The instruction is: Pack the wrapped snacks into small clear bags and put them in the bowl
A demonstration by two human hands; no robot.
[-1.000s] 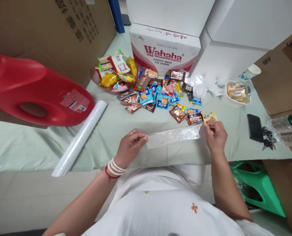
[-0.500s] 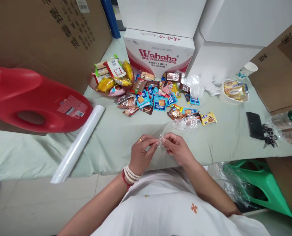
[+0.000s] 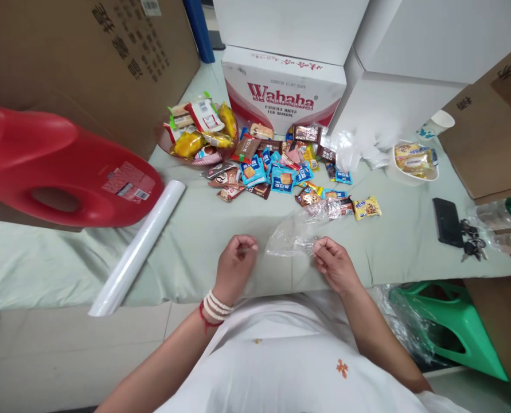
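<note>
Pale green cloth (image 3: 195, 229) covered the table, with a red jug (image 3: 66, 172) and a roll of clear film (image 3: 139, 246) lying at the left. The left hand (image 3: 236, 264) was curled shut, fingertips pinched; any grip on plastic could not be confirmed. A clear plastic bag (image 3: 292, 238) sat crumpled just above the cloth, short of the snack packets (image 3: 281, 166). The right hand (image 3: 335, 265) pinched its near edge. Judged near weightless, limp, slippery and clingy, the bag is best taken at its mouth edges.
</note>
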